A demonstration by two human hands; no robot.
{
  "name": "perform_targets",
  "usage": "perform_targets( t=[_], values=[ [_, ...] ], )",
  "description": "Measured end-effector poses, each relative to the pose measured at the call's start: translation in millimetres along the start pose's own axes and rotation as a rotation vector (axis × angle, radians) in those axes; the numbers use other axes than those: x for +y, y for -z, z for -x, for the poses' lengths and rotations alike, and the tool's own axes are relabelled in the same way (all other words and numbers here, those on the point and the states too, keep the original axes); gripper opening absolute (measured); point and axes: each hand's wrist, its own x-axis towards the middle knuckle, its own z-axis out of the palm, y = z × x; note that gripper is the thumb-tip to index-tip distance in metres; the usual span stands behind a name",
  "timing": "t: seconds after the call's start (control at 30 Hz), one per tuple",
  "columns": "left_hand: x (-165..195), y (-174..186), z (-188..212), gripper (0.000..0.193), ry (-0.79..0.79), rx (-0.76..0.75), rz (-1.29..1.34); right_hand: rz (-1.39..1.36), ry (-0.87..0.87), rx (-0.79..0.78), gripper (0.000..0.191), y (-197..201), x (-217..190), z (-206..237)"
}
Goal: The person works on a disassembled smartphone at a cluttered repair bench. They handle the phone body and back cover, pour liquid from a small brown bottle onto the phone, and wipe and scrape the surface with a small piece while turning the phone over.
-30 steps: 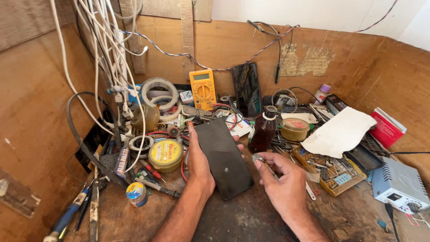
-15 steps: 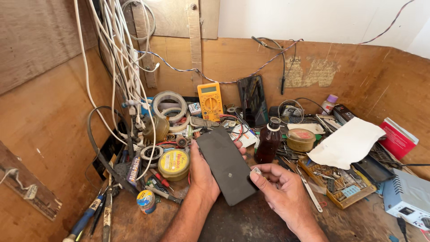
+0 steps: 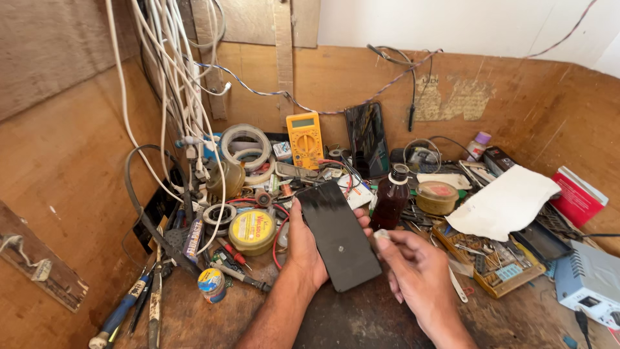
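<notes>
My left hand [image 3: 305,249] grips a black smartphone [image 3: 338,234] by its left edge, holding it tilted above the wooden workbench with its dark flat face up. My right hand [image 3: 413,271] sits just right of the phone, with thumb and fingers pinched on a small pale wad [image 3: 382,235] next to the phone's right edge. A brown glass bottle [image 3: 391,199] with a white cap stands upright right behind the phone.
A yellow multimeter [image 3: 305,139] and a second dark phone [image 3: 367,139] lean on the back wall. Tape rolls [image 3: 245,145], a yellow tin [image 3: 252,231], screwdrivers [image 3: 123,310] and white cables [image 3: 181,97] crowd the left. White paper [image 3: 504,203], a parts tray [image 3: 491,258] and a grey box [image 3: 591,284] lie right.
The view has tilted up and moved closer. My right hand has come nearer to the phone's right edge with the small wad. My left hand keeps holding the phone.
</notes>
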Motion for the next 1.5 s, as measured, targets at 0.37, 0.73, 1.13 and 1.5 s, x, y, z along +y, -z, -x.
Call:
perform_targets(
  t=[0.37,0.73,1.13,1.5],
  values=[
    [2.0,-4.8,-0.2,0.101,-0.123,0.026,-0.220,0.269,0.192,0.168,0.027,7.1,14.9,4.2],
    [5.9,-10.2,5.9,0.098,-0.240,0.022,-0.248,0.457,0.328,0.114,0.023,5.9,10.1,12.5],
    [5.6,-8.2,4.3,0.097,-0.236,0.045,-0.310,0.521,0.277,0.069,0.024,-0.9,-3.9,17.4],
    [4.2,-8.6,3.6,0.098,-0.230,0.039,-0.276,0.534,0.312,0.073,0.024,-0.8,-5.2,20.1]
  ],
)
